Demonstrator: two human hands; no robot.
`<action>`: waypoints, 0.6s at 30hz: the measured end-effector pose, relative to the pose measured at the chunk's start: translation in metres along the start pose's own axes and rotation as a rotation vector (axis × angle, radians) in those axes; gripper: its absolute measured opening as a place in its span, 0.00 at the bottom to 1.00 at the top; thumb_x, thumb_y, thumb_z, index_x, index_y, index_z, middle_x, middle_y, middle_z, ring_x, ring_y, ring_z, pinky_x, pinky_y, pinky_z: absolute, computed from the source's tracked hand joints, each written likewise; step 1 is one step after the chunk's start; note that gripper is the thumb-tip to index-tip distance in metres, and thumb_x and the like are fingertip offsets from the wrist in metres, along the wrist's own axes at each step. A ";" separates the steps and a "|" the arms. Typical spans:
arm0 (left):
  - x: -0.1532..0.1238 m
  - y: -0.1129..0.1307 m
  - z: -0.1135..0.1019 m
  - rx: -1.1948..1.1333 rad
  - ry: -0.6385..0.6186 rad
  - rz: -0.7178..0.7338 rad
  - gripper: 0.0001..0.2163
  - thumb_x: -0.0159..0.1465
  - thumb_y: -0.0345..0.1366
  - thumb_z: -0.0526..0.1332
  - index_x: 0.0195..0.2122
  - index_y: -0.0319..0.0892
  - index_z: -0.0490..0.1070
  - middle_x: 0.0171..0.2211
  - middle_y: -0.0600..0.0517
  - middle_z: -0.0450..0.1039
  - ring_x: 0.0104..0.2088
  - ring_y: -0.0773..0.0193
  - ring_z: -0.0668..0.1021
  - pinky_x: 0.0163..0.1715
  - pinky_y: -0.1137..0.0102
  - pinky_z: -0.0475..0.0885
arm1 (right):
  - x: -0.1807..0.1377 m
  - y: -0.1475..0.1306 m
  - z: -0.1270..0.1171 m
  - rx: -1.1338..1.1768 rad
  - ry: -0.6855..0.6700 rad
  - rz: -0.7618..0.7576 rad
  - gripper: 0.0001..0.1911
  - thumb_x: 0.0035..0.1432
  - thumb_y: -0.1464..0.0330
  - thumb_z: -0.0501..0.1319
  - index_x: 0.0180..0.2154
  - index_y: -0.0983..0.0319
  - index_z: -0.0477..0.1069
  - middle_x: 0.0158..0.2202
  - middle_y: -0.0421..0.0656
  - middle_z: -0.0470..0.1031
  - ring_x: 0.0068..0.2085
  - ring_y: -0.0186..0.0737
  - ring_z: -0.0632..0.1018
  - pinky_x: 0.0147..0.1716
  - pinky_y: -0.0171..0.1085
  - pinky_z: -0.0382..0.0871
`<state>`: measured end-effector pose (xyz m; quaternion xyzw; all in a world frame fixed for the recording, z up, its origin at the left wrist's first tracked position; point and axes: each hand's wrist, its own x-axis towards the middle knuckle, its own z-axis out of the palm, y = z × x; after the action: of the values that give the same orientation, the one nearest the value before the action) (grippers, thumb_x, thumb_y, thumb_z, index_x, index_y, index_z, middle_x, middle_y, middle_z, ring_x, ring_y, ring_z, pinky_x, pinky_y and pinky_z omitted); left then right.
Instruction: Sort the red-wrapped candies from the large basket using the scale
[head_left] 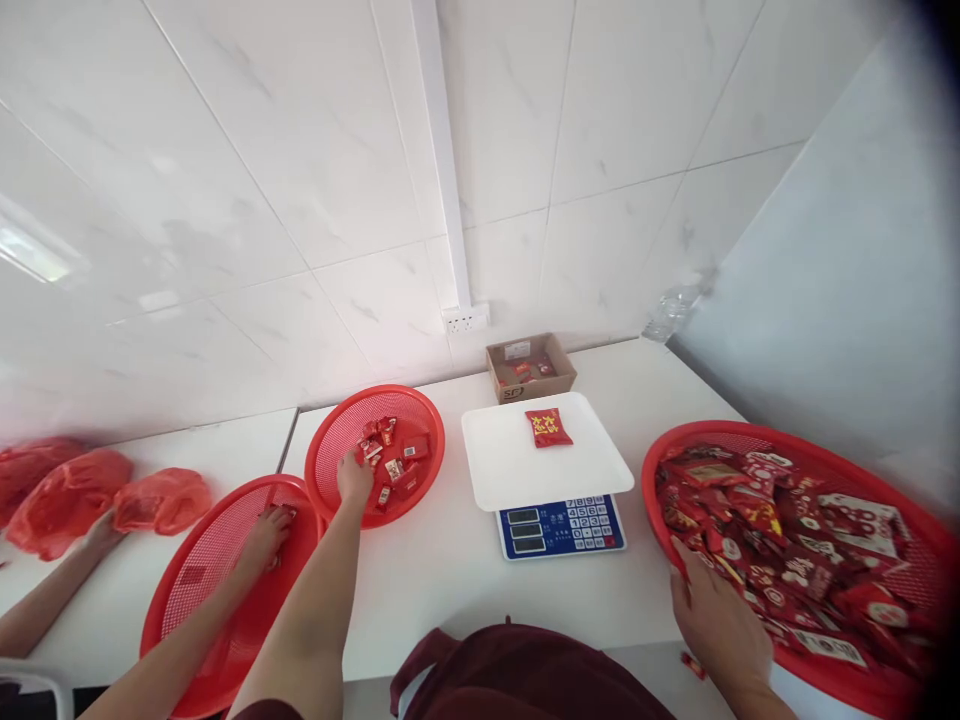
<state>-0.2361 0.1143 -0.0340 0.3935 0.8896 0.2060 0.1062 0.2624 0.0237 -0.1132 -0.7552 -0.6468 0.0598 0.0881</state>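
Observation:
My left hand (354,478) is inside a small red mesh basket (330,440), fingers apart and touching or just above the red packaged snacks (394,467) there; the fingertips are partly hidden. At the right, my right hand (721,612) grips the near-left rim of a large red basket (660,445) filled with many red snack packets (780,530). Between my hands stands a digital scale (561,528) with a white pan (510,465). One red packet with yellow characters (548,427) lies on that pan.
A cardboard box (532,385) with red packets sits behind the scale. Leftward, another person's hand (266,540) reaches into a red basket (169,570); their other hand (103,530) is beside red plastic bags (75,500). Clear plastic (671,312) lies in the corner.

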 end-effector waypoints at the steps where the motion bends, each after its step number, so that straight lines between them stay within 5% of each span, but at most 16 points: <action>1: -0.001 0.003 0.003 0.013 -0.004 0.011 0.15 0.59 0.31 0.54 0.47 0.35 0.63 0.46 0.36 0.67 0.47 0.50 0.70 0.42 0.59 0.66 | 0.000 0.000 0.001 0.004 -0.001 0.002 0.27 0.59 0.64 0.41 0.54 0.69 0.62 0.47 0.55 0.73 0.46 0.50 0.75 0.43 0.46 0.69; 6: -0.023 0.065 0.039 0.006 -0.106 0.331 0.15 0.63 0.32 0.49 0.50 0.38 0.63 0.52 0.41 0.63 0.54 0.54 0.64 0.52 0.60 0.59 | 0.001 0.000 0.001 0.013 0.015 -0.005 0.26 0.59 0.65 0.42 0.54 0.69 0.63 0.47 0.55 0.74 0.46 0.51 0.75 0.43 0.46 0.69; 11: -0.066 0.152 0.095 0.007 -0.374 0.708 0.18 0.62 0.34 0.51 0.54 0.43 0.61 0.57 0.47 0.60 0.57 0.60 0.61 0.57 0.65 0.55 | 0.001 -0.001 0.001 -0.001 0.021 -0.003 0.25 0.59 0.66 0.42 0.53 0.68 0.64 0.46 0.53 0.74 0.45 0.49 0.75 0.42 0.45 0.69; 18: -0.102 0.226 0.150 0.089 -0.628 0.876 0.28 0.59 0.43 0.56 0.60 0.47 0.50 0.65 0.46 0.42 0.64 0.51 0.47 0.59 0.56 0.47 | 0.001 0.004 0.007 -0.011 0.058 -0.023 0.24 0.60 0.66 0.42 0.53 0.68 0.63 0.46 0.52 0.74 0.46 0.47 0.75 0.44 0.44 0.69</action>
<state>0.0325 0.2177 -0.0634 0.7744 0.5755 0.0655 0.2545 0.2649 0.0243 -0.1211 -0.7496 -0.6529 0.0335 0.1032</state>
